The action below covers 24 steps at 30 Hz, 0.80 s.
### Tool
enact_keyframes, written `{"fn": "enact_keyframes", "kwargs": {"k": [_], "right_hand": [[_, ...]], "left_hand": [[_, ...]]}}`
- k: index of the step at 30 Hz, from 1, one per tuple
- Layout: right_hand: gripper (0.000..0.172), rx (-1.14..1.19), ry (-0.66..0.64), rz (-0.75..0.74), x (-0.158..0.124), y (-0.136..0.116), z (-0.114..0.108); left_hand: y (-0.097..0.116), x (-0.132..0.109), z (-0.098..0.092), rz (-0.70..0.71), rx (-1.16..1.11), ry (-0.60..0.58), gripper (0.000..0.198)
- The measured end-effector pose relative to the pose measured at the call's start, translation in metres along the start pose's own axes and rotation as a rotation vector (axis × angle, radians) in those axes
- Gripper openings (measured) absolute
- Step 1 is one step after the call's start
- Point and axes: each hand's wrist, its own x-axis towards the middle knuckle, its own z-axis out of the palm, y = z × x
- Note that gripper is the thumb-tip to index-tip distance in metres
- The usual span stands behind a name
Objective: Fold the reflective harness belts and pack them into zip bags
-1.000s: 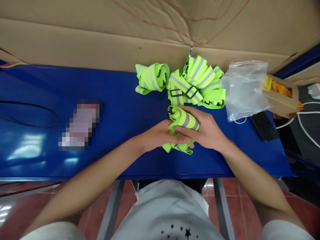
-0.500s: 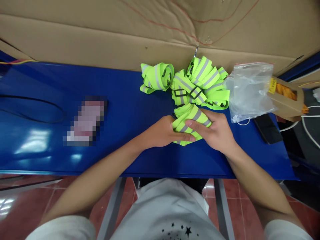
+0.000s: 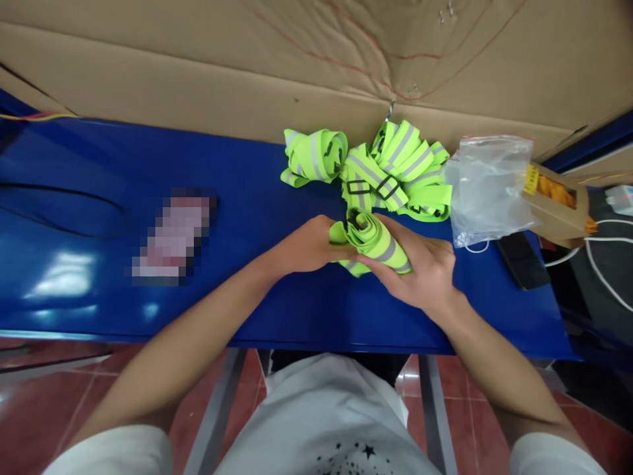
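Observation:
Between my two hands is a rolled-up reflective strap (image 3: 383, 244), neon yellow-green with grey stripes, held above the blue table (image 3: 297, 316). My right hand (image 3: 425, 270) is wrapped round the roll, its thumb along the near side. My left hand (image 3: 314, 244) grips the strap's left part, and its fingertips are partly hidden behind the fabric. Just beyond lies a pile of more reflective straps (image 3: 415, 161) with black buckles (image 3: 387, 187). Left of that pile rests a separate rolled strap (image 3: 316, 156).
Clear plastic bags (image 3: 489, 191) lie to the right, against a cardboard box (image 3: 558, 204) with orange contents. A black phone (image 3: 523, 260) is below them. At left are a blurred-out rectangular item (image 3: 173, 237) and a black cable (image 3: 64, 188). Brown cardboard (image 3: 198, 86) lines the back.
The roll has turned in my hands, so its spiral end now faces up and left. My right hand has closed further round it. The view has shifted slightly.

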Motion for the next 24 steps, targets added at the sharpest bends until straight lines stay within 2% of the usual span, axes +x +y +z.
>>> {"fn": "enact_keyframes", "kwargs": {"k": [2,5,6,8,10,12,15,17,21,24], "right_hand": [[0.062,-0.083,0.043,-0.035,-0.004,0.004,0.004],[0.057,-0.158,0.162,-0.022,-0.006,0.009,0.01],[0.055,-0.171,0.185,-0.021,-0.006,0.009,0.011],[0.054,-0.173,0.197,-0.017,-0.006,0.008,0.013],[0.053,-0.145,0.195,0.011,-0.006,0.004,0.014],[0.052,-0.093,0.185,0.051,-0.007,0.0,0.017],[0.043,0.042,0.111,0.101,-0.009,-0.005,0.023],[0.036,0.168,0.057,0.143,-0.01,-0.007,0.026],[0.03,0.335,0.075,0.206,-0.008,-0.006,0.029],[0.035,0.272,0.108,0.13,-0.008,-0.002,0.03]], "left_hand": [[-0.008,0.004,0.009,0.04,0.091,0.252,0.049],[-0.015,0.007,0.025,0.149,0.194,0.64,0.082],[-0.015,0.007,0.029,0.172,0.214,0.718,0.086],[-0.014,0.006,0.035,0.167,0.214,0.777,0.078],[-0.011,0.003,0.038,0.161,0.136,0.729,0.061],[-0.006,0.001,0.042,0.191,-0.074,0.587,0.052],[0.001,-0.003,0.047,0.169,-0.504,0.307,0.057],[0.004,-0.004,0.048,0.129,-0.703,0.187,0.06],[0.008,-0.004,0.048,0.181,-0.788,0.191,0.069],[0.008,-0.003,0.049,0.24,-0.689,0.278,0.072]]}}
